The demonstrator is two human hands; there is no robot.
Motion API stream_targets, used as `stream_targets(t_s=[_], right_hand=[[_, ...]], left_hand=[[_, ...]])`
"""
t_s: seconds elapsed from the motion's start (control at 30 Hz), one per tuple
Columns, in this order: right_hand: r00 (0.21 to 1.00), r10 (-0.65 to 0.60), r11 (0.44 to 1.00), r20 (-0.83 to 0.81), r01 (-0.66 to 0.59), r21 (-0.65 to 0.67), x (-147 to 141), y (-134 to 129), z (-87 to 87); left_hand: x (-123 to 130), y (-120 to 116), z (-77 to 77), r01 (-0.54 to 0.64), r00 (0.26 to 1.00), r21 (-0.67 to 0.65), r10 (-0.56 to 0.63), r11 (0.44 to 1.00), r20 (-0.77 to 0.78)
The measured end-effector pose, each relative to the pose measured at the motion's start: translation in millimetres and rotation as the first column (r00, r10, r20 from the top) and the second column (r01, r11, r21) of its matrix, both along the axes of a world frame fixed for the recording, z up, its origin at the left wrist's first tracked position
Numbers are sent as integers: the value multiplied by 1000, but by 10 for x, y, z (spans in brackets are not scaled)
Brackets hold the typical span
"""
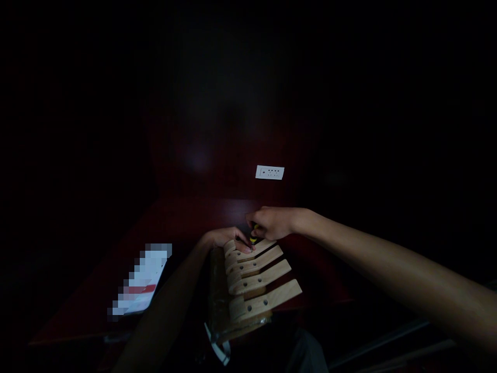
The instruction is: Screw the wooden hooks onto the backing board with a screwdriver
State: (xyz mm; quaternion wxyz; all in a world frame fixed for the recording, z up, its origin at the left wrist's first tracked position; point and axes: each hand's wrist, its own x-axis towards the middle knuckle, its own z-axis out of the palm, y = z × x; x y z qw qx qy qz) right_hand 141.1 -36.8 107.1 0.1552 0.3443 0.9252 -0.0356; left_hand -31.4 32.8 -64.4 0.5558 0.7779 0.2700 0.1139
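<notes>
A wooden rack with several pale curved hooks (pixel 268 300) lies before me, two dark screw heads or holes showing on each nearer hook. The hooks sit on a base (pixel 218 295) that looks wrapped in clear film or tape. At the rack's far end, my right hand (pixel 274 221) is closed around a black and yellow screwdriver (pixel 253 235). Its tip points down at the farthest hook. My left hand (pixel 227 237) grips that same hook from the left, fingertips right beside the screwdriver's tip. Whether a screw is under the tip I cannot tell.
A bright sheet or screen (pixel 145 285), partly blurred out, lies on the dark red table (pixel 89 298) at left. A white socket plate (pixel 269 172) is behind. Below the rack's near end hangs a white strip (pixel 221 355). Surroundings are very dark.
</notes>
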Motion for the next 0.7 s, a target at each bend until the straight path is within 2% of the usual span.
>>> stream_targets(t_s=[0.13, 0.27, 0.4, 0.6, 0.7], right_hand=[[998, -15, 999, 59, 13, 38, -12, 6, -5], [998, -66, 998, 15, 66, -22, -14, -31, 29], [999, -24, 1000, -38, 23, -15, 16, -49, 49], [999, 1, 998, 49, -4, 62, 21, -9, 2], [998, -11, 999, 62, 7, 54, 10, -3, -20]], left_hand=[[8, 9, -10, 4, 1000, 2, -4, 1000, -3], [20, -15, 22, 5, 1000, -28, -4, 1000, 23], [28, -47, 63, 14, 999, -41, -13, 999, 37], [16, -38, 64, 31, 999, -3, -31, 1000, 21], [6, -27, 44, 20, 1000, -9, -20, 1000, 8]])
